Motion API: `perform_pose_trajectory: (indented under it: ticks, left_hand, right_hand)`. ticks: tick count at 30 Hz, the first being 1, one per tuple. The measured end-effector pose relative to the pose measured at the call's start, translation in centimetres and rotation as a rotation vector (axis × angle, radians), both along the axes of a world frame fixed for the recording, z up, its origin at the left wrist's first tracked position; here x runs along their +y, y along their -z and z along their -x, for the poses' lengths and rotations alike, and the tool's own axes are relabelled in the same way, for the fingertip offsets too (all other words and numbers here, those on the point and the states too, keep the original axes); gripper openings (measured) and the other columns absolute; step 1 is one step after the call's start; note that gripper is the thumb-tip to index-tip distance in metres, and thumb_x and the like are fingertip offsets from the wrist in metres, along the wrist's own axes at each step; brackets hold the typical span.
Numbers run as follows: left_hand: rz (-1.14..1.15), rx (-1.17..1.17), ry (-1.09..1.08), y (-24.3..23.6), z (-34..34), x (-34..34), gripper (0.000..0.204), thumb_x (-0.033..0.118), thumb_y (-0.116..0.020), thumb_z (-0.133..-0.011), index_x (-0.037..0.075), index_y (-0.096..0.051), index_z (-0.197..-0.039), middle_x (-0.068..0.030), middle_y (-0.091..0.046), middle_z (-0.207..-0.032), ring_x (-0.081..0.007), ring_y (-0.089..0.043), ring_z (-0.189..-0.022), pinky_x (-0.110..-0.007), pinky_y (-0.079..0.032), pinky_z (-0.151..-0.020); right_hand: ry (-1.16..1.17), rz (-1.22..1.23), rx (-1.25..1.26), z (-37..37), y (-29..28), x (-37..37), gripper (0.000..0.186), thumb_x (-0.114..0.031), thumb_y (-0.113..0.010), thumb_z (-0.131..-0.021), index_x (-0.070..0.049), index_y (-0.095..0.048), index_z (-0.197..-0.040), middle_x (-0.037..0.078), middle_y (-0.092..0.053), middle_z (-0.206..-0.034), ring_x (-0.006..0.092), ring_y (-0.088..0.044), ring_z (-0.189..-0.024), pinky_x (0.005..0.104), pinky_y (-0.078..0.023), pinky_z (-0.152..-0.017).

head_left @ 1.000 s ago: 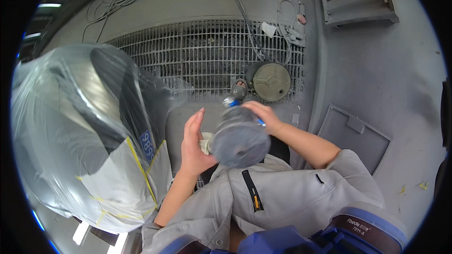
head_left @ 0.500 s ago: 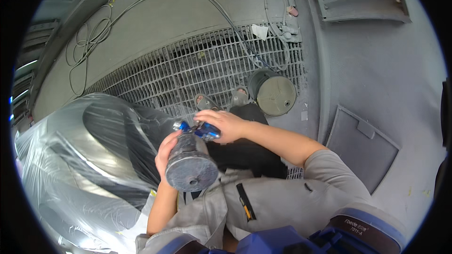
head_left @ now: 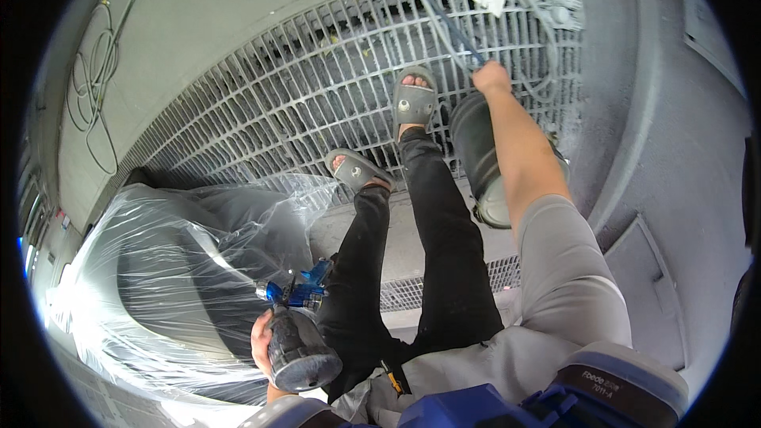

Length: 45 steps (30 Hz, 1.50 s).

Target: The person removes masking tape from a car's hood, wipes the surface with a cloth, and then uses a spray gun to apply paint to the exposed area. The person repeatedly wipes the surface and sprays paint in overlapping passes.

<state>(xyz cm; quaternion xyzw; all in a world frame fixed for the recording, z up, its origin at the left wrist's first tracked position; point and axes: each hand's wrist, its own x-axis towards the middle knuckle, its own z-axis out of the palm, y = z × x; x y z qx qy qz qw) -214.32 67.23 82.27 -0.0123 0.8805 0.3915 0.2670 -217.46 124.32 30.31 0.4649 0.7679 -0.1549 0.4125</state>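
Left hand (head_left: 261,341): grip wrapped round spray gun (head_left: 297,295), beside plastic sheeting (head_left: 170,301) | Right hand (head_left: 491,78): grip pinching hose (head_left: 449,25) above floor grate (head_left: 273,95) | Step, judged: hose handling | Next move likely calls for: steady gun, hose drawn clear.

Left hand (head_left: 261,342) holds a blue spray gun (head_left: 304,295) by its cup (head_left: 303,355); right hand (head_left: 492,78) grips a hose (head_left: 449,24).

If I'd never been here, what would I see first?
Probably the blue-and-grey spray gun, held at lower left by the left hand. Beside it, shiny clear plastic sheeting spreads across the left. Higher up, right of centre, the right hand holds a dark hose over the floor grate.
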Motion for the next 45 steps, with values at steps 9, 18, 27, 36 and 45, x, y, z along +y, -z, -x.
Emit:
perform_pose_trajectory:
  ticks: [9,18,27,36,45]
  left_hand:
    - [0.042,0.008,0.108,5.0,-1.9,2.0,0.118,0.011,-0.103,-0.062,0.017,-0.03,-0.155,-0.0251,-0.046,-0.154,-0.0356,-0.059,-0.133,-0.045,-0.059,-0.106]
    - [-0.15,-0.647,-0.965,-2.1,-1.3,2.9,0.111,0.021,-0.103,-0.061,0.013,-0.039,-0.151,-0.024,-0.051,-0.148,-0.0353,-0.063,-0.127,-0.043,-0.059,-0.104]
    - [-0.108,0.478,0.044,-10.9,-4.9,-0.3,0.118,0.048,-0.101,-0.061,0.008,-0.037,-0.151,-0.0159,-0.055,-0.145,-0.0312,-0.058,-0.133,-0.045,-0.046,-0.115]
    - [-0.298,0.65,-0.217,-24.8,-12.9,-4.7,0.114,0.031,-0.106,-0.059,0.007,-0.041,-0.149,-0.0146,-0.059,-0.143,-0.0291,-0.058,-0.133,-0.043,-0.046,-0.118]
    - [0.214,0.957,-0.279,-30.2,-40.4,-9.2,0.078,0.028,-0.087,-0.086,0.006,-0.052,-0.152,-0.0105,-0.059,-0.148,-0.0272,-0.055,-0.139,-0.046,-0.04,-0.122]
  right_hand:
    - [-0.347,-0.16,-0.092,-2.1,7.6,1.0,0.037,-0.024,-0.059,-0.102,-0.009,-0.063,-0.135,0.015,-0.063,-0.146,0.0377,-0.06,-0.136,0.0546,-0.052,-0.108]
    - [-0.089,0.241,0.625,2.3,-12.4,5.4,0.034,-0.032,-0.062,-0.109,-0.013,-0.059,-0.136,0.013,-0.074,-0.09,0.0277,-0.075,-0.081,0.0459,-0.058,-0.075]
    - [-0.208,1.222,0.807,7.3,-52.3,-5.9,0.039,-0.01,-0.071,-0.084,-0.011,-0.067,-0.123,0.007,-0.079,-0.111,0.0197,-0.071,-0.112,0.0379,-0.056,-0.094]
    - [0.552,1.115,1.635,2.8,-79.9,-4.0,0.047,-0.038,-0.048,-0.115,-0.011,-0.058,-0.078,0.0,-0.042,-0.067,0.0152,-0.045,-0.063,0.0386,-0.052,-0.083]
    - [-0.374,0.817,2.009,-17.8,-100.4,2.8,0.087,-0.077,-0.042,-0.105,0.001,-0.059,-0.139,-0.003,-0.04,-0.069,0.0074,-0.032,-0.056,0.0259,-0.028,-0.054]
